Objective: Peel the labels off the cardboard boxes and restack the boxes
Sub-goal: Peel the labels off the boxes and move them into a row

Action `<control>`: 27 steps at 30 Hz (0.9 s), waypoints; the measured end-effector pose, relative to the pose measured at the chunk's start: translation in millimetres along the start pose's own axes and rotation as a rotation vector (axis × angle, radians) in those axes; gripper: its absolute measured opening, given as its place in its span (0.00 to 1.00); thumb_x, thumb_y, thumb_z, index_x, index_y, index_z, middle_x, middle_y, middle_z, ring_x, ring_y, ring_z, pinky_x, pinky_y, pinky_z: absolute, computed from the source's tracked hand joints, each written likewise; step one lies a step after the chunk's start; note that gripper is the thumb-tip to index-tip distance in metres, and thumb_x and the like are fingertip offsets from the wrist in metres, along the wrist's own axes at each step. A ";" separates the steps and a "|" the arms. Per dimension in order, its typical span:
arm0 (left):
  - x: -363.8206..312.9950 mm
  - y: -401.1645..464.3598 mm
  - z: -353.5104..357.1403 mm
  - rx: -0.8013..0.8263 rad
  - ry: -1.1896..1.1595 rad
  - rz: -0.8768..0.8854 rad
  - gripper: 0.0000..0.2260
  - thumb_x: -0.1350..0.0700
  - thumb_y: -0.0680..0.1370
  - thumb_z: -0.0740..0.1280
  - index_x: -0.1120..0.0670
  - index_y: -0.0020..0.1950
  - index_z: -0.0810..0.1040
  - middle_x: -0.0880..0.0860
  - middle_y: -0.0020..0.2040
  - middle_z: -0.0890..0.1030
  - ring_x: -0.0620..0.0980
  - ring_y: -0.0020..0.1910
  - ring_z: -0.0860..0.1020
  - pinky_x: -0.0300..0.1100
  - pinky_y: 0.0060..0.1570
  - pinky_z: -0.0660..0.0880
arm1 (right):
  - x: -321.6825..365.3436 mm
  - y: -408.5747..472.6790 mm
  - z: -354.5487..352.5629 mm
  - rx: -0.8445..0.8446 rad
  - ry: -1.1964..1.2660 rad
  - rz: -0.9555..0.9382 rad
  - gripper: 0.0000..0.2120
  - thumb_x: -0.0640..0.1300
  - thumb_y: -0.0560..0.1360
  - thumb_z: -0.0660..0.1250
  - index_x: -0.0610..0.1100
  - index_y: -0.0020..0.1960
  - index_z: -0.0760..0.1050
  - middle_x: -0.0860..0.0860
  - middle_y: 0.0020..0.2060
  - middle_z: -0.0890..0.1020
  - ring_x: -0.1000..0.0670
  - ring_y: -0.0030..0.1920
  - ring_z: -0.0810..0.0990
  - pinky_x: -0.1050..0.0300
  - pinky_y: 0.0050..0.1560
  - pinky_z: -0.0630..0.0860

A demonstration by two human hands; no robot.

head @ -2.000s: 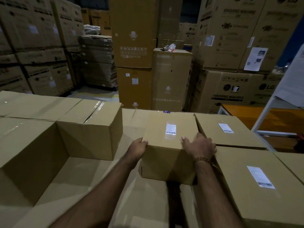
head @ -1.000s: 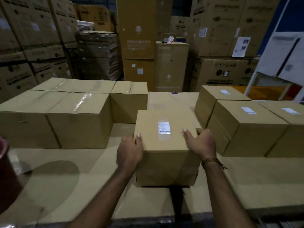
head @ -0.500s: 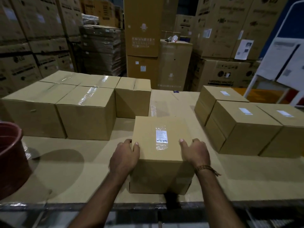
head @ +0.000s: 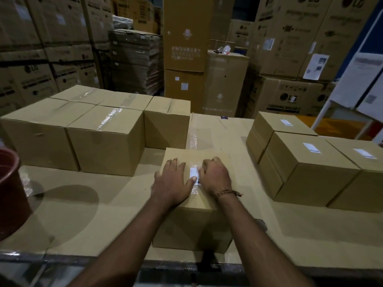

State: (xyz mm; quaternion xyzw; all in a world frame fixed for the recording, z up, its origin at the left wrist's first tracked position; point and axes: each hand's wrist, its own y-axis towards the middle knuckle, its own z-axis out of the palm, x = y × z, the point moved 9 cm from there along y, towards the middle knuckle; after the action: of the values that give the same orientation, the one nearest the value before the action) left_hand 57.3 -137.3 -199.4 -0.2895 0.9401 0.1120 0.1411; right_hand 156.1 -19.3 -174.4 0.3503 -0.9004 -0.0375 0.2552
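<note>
Both hands (head: 192, 179) now atop the box (head: 194, 222), at its label (head: 194, 172).

A plain cardboard box (head: 192, 222) stands upright at the near edge of the surface (head: 83, 214). A white label (head: 194, 172) under clear tape is stuck on its top. Three labelled boxes (head: 306, 175) are grouped to its right, unlabelled taped boxes (head: 103, 139) to its left.

"LG" and "WASHING MACHINE" stand printed on the large carton (head: 290, 98) behind the surface's far right corner; "LG" also marks the stacked cartons (head: 31, 79) beyond its left edge.
</note>
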 end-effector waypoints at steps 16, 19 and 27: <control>6.8 -0.9 9.7 0.023 0.020 0.033 0.39 0.27 0.80 0.51 0.46 0.86 0.55 0.51 0.87 0.50 0.54 0.85 0.48 0.65 0.78 0.56 | -25.9 17.0 8.3 -0.113 0.192 0.208 0.06 0.53 0.75 0.73 0.51 0.43 0.82 0.57 0.39 0.85 0.52 0.42 0.82 0.59 0.39 0.72; 6.2 -0.9 8.7 0.029 0.025 0.034 0.39 0.28 0.80 0.52 0.47 0.86 0.54 0.51 0.87 0.49 0.53 0.85 0.47 0.64 0.78 0.55 | -26.4 16.0 9.9 -0.140 0.187 0.185 0.06 0.52 0.75 0.73 0.51 0.43 0.82 0.57 0.39 0.84 0.51 0.41 0.82 0.57 0.42 0.76; 7.6 -1.7 8.9 0.022 -0.002 0.031 0.38 0.27 0.80 0.54 0.43 0.86 0.53 0.51 0.87 0.49 0.53 0.85 0.47 0.65 0.78 0.55 | -29.0 16.0 9.6 -0.177 0.212 0.154 0.06 0.53 0.76 0.73 0.52 0.43 0.82 0.57 0.41 0.84 0.52 0.42 0.81 0.57 0.41 0.75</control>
State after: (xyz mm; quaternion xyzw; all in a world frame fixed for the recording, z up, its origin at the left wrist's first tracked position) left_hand 54.1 -139.9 -210.5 -0.2732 0.9454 0.1043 0.1436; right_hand 159.7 10.5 -191.3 0.2583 -0.8858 -0.0601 0.3808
